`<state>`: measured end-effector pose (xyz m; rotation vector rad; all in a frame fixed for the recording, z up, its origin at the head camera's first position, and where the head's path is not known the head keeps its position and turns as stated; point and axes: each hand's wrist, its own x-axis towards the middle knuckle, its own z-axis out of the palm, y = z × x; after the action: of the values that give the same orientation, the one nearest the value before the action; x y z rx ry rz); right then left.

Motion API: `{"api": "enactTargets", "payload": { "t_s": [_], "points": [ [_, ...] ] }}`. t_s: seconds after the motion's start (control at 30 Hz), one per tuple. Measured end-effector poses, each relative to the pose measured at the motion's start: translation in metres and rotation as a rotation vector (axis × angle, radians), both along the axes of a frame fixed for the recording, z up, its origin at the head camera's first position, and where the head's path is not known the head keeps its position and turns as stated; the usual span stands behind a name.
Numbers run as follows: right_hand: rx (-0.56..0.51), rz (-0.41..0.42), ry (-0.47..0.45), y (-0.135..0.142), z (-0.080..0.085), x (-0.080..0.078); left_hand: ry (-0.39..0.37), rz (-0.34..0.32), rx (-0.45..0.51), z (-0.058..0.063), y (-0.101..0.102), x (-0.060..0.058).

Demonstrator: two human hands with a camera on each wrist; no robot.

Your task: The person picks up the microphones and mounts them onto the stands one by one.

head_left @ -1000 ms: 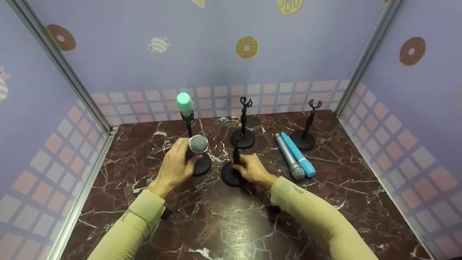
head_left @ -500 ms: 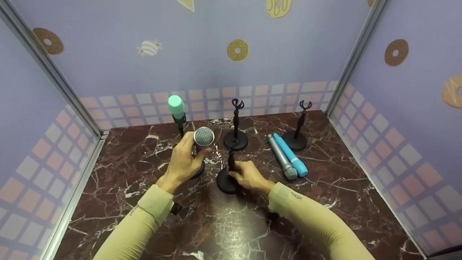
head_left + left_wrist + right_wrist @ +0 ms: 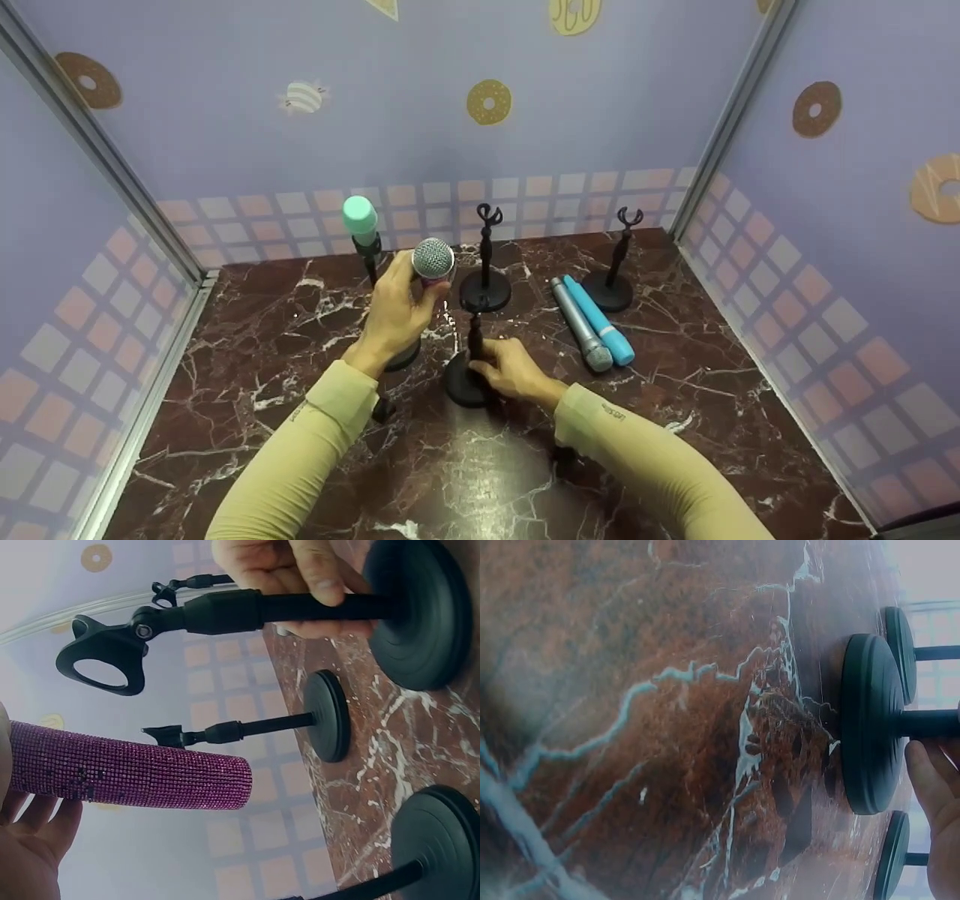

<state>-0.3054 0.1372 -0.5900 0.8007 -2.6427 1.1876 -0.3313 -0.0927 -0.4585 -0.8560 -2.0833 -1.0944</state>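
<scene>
My left hand (image 3: 394, 315) grips a microphone (image 3: 433, 259) near its silver mesh head. In the left wrist view its purple, stone-studded handle (image 3: 135, 769) hangs clear of the table, with its end beside an upright black stand's clip ring (image 3: 101, 671). The fingers and thumb of my right hand (image 3: 517, 371) pinch the pole of that desktop microphone stand (image 3: 475, 341), whose round base (image 3: 870, 724) sits on the marble table. Behind my left hand, a mint-green microphone (image 3: 360, 217) rests in another stand's clip, its pole partly hidden.
Two more black stands, one at the back middle (image 3: 486, 289) and one at the back right (image 3: 611, 289), hold no microphone. A silver microphone (image 3: 581, 326) and a blue one (image 3: 600, 319) lie side by side on the table. Patterned walls (image 3: 420, 135) enclose the back and sides.
The left hand has lifted the purple microphone up and to the right, closer to the front stand. The right hand keeps its hold on that stand, which has come slightly nearer.
</scene>
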Motion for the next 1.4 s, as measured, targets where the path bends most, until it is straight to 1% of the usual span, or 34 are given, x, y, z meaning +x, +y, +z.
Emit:
{"api": "enactTargets", "payload": {
  "t_s": [0.23,0.43,0.57,0.9,1.03,1.13,1.27,1.4],
  "points": [
    [0.01,-0.011,-0.003,-0.001,0.001,0.002,0.002,-0.038,0.022,0.008,0.014,0.0],
    [0.01,-0.014,-0.002,-0.001,-0.001,0.0,0.032,-0.049,0.009,0.012,0.025,0.004],
    [0.016,-0.018,-0.004,-0.001,-0.004,-0.001,0.05,-0.074,-0.015,0.012,0.031,0.006],
    [0.002,-0.013,-0.026,0.0,-0.003,0.0,0.058,-0.139,-0.111,0.004,0.033,0.013],
    [0.0,-0.019,-0.037,-0.001,-0.001,0.0,0.056,-0.164,-0.146,0.004,0.033,0.014],
    [0.002,-0.019,-0.026,-0.002,0.0,0.001,0.055,-0.164,-0.164,0.004,0.033,0.014],
    [-0.05,-0.025,-0.035,-0.004,0.006,0.001,0.045,-0.15,-0.186,0.004,0.033,0.014],
    [-0.161,-0.044,-0.036,-0.004,0.022,0.0,0.023,-0.155,-0.213,0.004,0.032,0.015]
  ]
}}
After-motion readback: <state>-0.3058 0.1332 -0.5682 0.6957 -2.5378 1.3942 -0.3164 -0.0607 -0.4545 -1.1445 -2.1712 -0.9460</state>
